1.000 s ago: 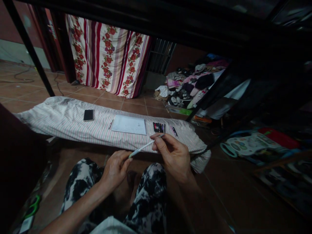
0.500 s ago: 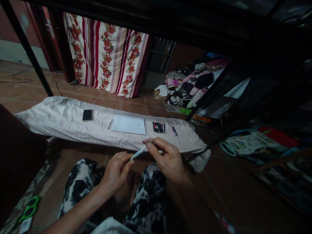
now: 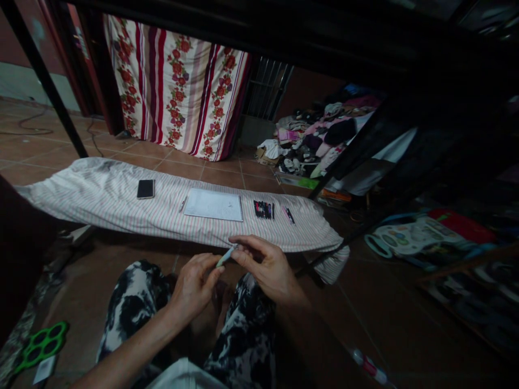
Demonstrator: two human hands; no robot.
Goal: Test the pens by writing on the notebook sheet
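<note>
My left hand (image 3: 195,285) and my right hand (image 3: 265,266) meet over my lap, both pinching a slim white pen with a pale green end (image 3: 225,256). The left fingers grip the green end; the right thumb and fingers close on the white shaft. Only a short piece of the pen shows between them. Beyond the hands lies a long striped cushion (image 3: 101,200) carrying a black phone (image 3: 145,188), a spiral notebook (image 3: 214,205), a row of coloured pens (image 3: 264,209) and a couple of loose pens (image 3: 288,215). My knees in patterned black-and-white trousers (image 3: 133,308) sit below the hands.
A floral striped curtain (image 3: 178,81) hangs behind the cushion. A heap of clothes (image 3: 316,138) lies at the back right. A toy board (image 3: 405,237) sits on the right floor, a green plastic piece (image 3: 42,343) at bottom left. Dark bed-frame bars (image 3: 44,81) cross overhead.
My right hand has slid down the pen towards my left hand, so much less of the shaft shows. The hands have come closer together. The view has shifted slightly.
</note>
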